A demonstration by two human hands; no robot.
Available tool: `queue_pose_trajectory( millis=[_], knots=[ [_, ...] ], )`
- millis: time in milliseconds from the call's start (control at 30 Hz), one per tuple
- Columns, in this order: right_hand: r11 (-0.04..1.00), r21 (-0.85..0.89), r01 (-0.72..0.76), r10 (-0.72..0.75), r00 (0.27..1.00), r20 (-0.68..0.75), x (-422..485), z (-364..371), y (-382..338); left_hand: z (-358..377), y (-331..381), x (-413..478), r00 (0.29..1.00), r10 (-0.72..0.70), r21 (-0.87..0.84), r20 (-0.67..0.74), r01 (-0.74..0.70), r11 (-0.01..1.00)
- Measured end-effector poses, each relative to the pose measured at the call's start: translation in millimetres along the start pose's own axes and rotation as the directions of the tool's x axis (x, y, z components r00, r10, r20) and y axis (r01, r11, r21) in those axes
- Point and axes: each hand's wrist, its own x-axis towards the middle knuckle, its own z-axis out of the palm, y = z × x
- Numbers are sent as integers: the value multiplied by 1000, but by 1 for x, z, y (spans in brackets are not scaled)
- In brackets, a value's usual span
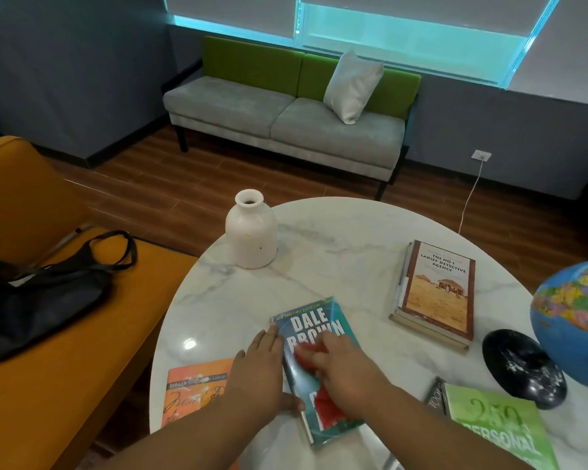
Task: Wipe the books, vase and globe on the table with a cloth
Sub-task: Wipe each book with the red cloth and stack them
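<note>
Book-wiping at a round marble surface (336,239), seen from above the person's 2 hands. A blue book (314,322) lies flat near the front edge, cover up. The left hand (260,362) lies along its left edge with fingers straight and flat, likely pinning the book so that it does not slide under the rubbing. The right hand (342,362) sits on the cover with fingers bunched around a red cloth (308,351), pressing it onto the middle of the cover. More red shows lower on the cover; whether that is cloth or printed art is unclear.

An orange book (197,388) lies just beside the left hand. A green book (499,425) lies at front right, on top of a darker one. A stack (438,293) of books sits further back on the right, well apart. A white vase (251,232) stands upright at the far left edge. A globe (574,320) is cut off at the right edge, above a black disc (523,368), perhaps its base.

Nothing blocks the wiping strokes; the orange book is the closest thing to the left elbow. A black bag (38,300) rests on an orange seat (31,198) to the left.
</note>
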Motion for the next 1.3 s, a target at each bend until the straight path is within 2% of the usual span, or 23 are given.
queue_pose_trajectory(
  millis=[67, 133, 200, 267, 300, 367, 400, 467, 500, 533, 567, 633, 700, 767, 800, 833, 867, 933, 1033, 1100, 1200, 1300],
  knots=[
    [995, 69, 70, -78, 990, 114, -9, -10, -7, 1, -1, -2, 1000, -5, -36, -13, 5, 999],
    [998, 27, 62, -63, 998, 29, -8, -21, -4, 0, 0, -4, 1000, -3, -75, -17, 2, 997],
    [999, -12, -36, 35, 994, -102, -5, -17, 7, -1, 1, -4, 1000, -3, -95, -20, 1, 995],
    [998, -2, -66, 65, 991, -115, -8, -4, 4, -1, 1, -4, 1000, -11, -116, -21, 8, 993],
    [999, 35, -33, 36, 994, -104, -13, -3, -3, -1, 1, -4, 1000, -13, -124, -24, 10, 992],
    [990, -17, 143, -142, 989, 30, -17, 0, -9, 0, -1, -5, 1000, -5, -124, -29, 2, 992],
    [983, -17, 184, -183, 981, 61, -19, -5, -8, 0, -1, -6, 1000, 1, -125, -30, -5, 992],
    [994, -47, 99, -101, 994, -33, -16, -13, -1, 0, -1, -6, 999, 11, -140, -32, -15, 990],
    [999, -34, -10, 8, 997, -76, -14, -15, 3, 0, -1, -6, 999, 14, -146, -32, -19, 989],
    [996, -19, -88, 86, 992, -90, -13, -11, 4, 0, 0, -6, 999, 17, -148, -31, -22, 989],
    [989, -80, -122, 118, 991, -55, -13, -11, -2, 0, 1, -6, 999, 15, -152, -31, -20, 988],
    [999, -1, -34, 34, 999, -16, -15, -4, -14, 0, 1, -7, 999, 5, -158, -32, -10, 987],
    [988, -22, 155, -154, 986, 58, -12, -2, -19, 1, 1, -7, 1000, -7, -157, -30, 3, 988],
    [991, -7, 134, -134, 991, -2, 0, -7, -10, 2, 1, -7, 999, -30, -194, -32, 23, 981],
    [997, 52, 61, -56, 994, -98, 6, -10, -7, 2, 2, -7, 998, -48, -218, -30, 40, 975],
    [997, 77, -31, 42, 990, -136, 11, -13, -4, 2, 3, -7, 998, -61, -226, -22, 54, 973],
    [994, 92, -67, 77, 990, -115, 14, -12, -5, 2, 5, -7, 997, -73, -219, -12, 69, 973],
    [996, 14, -89, 89, 996, -8, 16, -10, -15, 2, 8, -7, 995, -97, -201, -1, 95, 975],
    [997, 18, 75, -77, 993, 90, 18, -16, -17, 3, 7, -6, 991, -134, -191, 19, 135, 972],
    [996, 81, 35, -41, 997, 72, 30, -21, -7, 0, 7, -5, 991, -123, -199, 46, 130, 971],
    [985, -114, -133, 134, 991, -1, 48, -21, -5, -3, 10, -5, 992, -110, -188, 70, 121, 975],
    [991, -127, 29, -19, 996, 85, 52, -13, -19, -2, 9, -4, 986, -133, -150, 96, 147, 978]
  ],
)
